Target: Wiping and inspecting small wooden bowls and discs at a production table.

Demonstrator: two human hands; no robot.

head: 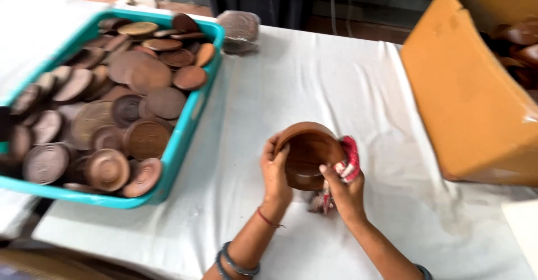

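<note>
Head view, looking down at a table under a white cloth.

Left hand: wrapped around the left rim of a brown wooden bowl, fingers curled over the edge, thumb side against the outer wall. Firm grip, hand closed on it.

Right hand: closed on a red-and-white rag, bunched against the bowl's right side. Fingertips press on the rim at the lower right. Part of the rag hangs below the bowl; how much is hidden by the hand I can't tell.

Bowl: held just above the table, near the front middle, tilted so the opening faces the camera. Inside looks smooth and dark. Whether it touches the cloth: can't tell.

Around:
- Teal tray to the left, well apart from the hands, piled with round brown wooden lids of mixed sizes, lying flat and overlapping.
- Small stack of discs in clear wrap just behind the tray's far right corner.
- Open cardboard box on the right, brown wooden pieces visible inside.
- Dark bin beyond the table's far edge.

Bangles on both wrists, red thread on the left.
</note>
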